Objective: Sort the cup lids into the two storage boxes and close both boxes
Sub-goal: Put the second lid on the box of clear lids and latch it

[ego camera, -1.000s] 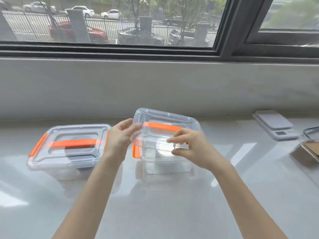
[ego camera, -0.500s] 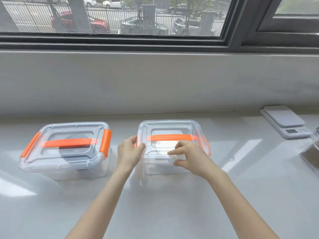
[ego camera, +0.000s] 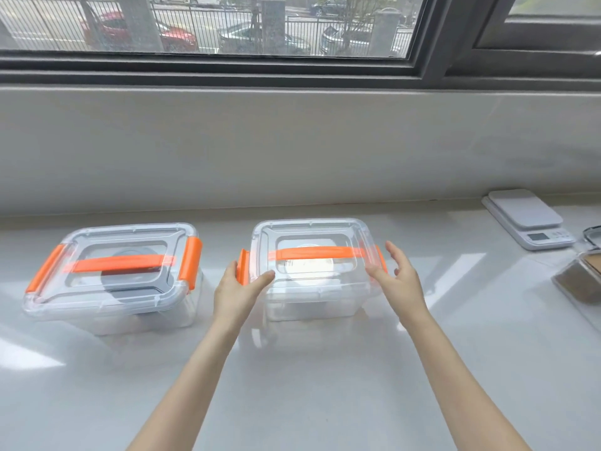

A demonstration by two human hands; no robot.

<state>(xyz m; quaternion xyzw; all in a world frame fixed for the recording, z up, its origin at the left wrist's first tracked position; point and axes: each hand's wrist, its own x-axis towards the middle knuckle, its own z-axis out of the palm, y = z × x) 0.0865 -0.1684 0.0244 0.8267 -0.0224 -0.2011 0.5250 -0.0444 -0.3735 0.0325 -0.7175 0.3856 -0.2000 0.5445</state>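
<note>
On the pale counter [ego camera: 325, 402] below the window, head view: your left hand [ego camera: 235, 294] cups the left orange latch [ego camera: 242, 271] of the right-hand box [ego camera: 312, 288], thumb over the lid's corner, while your right hand [ego camera: 398, 281] hangs released, fingers spread, beside the right latch [ego camera: 380, 260]. To finish well, judge the lid seated flat all round, then press both latches down together so the box does not slide. White cup lids [ego camera: 307, 271] show through its clear lid. The left-hand box [ego camera: 110, 281], apparently latched on both sides, holds dark cup lids [ego camera: 126, 284]. A kitchen scale [ego camera: 527, 218] sits well apart.
</note>
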